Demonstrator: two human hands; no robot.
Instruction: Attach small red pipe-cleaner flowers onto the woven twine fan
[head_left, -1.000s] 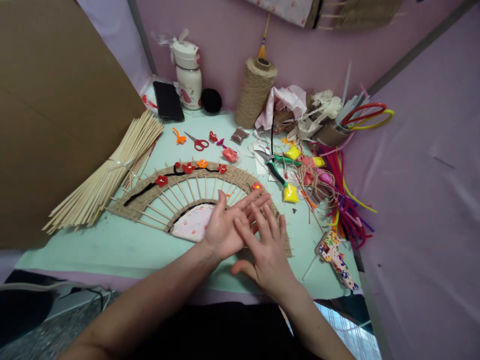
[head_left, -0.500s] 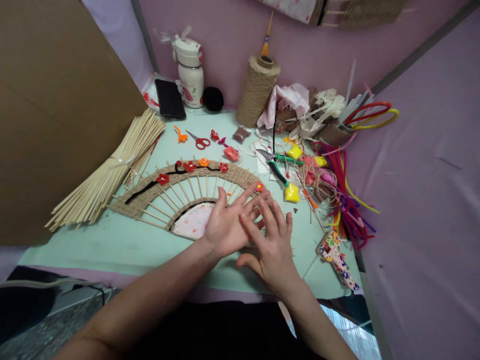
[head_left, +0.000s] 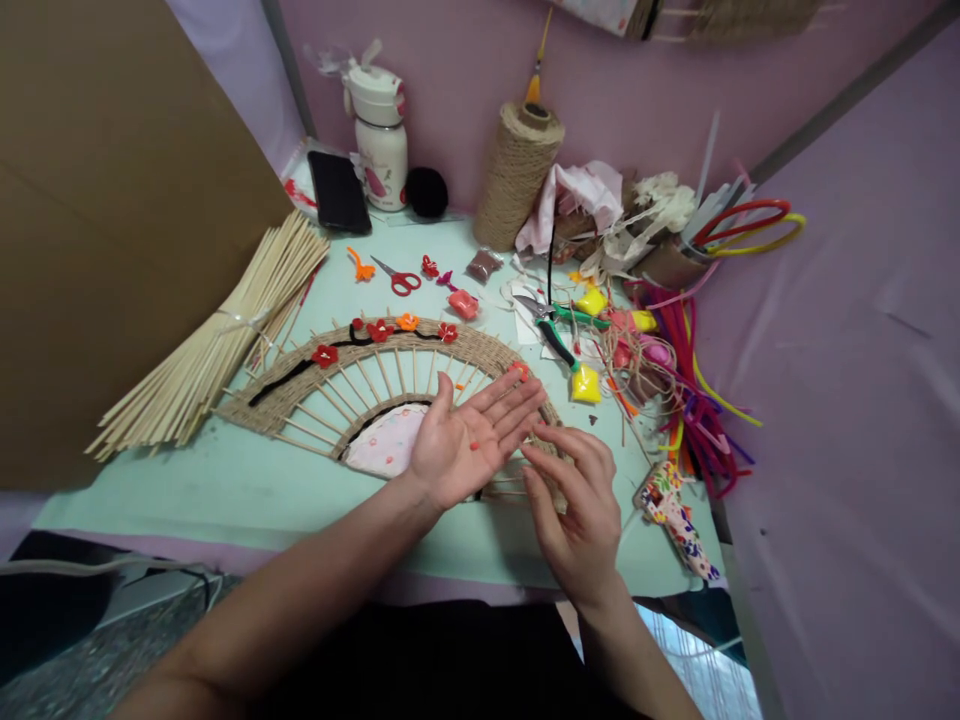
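My left hand point(head_left: 472, 440) lies palm up, fingers stretched out, over the right part of a woven fan point(head_left: 480, 345). On its palm rests a tiny coral-red bit point(head_left: 474, 446), which looks like soft clay. Just right of those fingertips is my right hand point(head_left: 574, 500), its fingers loosely bent and thumb apart, with nothing visible in it. The fan has twine bands over thin sticks and a pale patterned cloth centre point(head_left: 384, 440). Along its top band sit red flowers point(head_left: 380, 331), an orange flower point(head_left: 407, 323) and a black branch line. My hands hide part of its right side.
A bundle of sticks point(head_left: 217, 335) lies left. Behind are red scissors point(head_left: 405, 283), a coral packet point(head_left: 463, 305), a twine spool point(head_left: 517, 175) and a white bottle point(head_left: 381, 140). At right lie green-handled pliers point(head_left: 555, 335), pipe cleaners point(head_left: 694, 400) and a flowered glue gun point(head_left: 675, 515).
My right hand has drawn back to the right, off the left palm, and its fingers have bent. The small coral-red bit now shows on the left palm.
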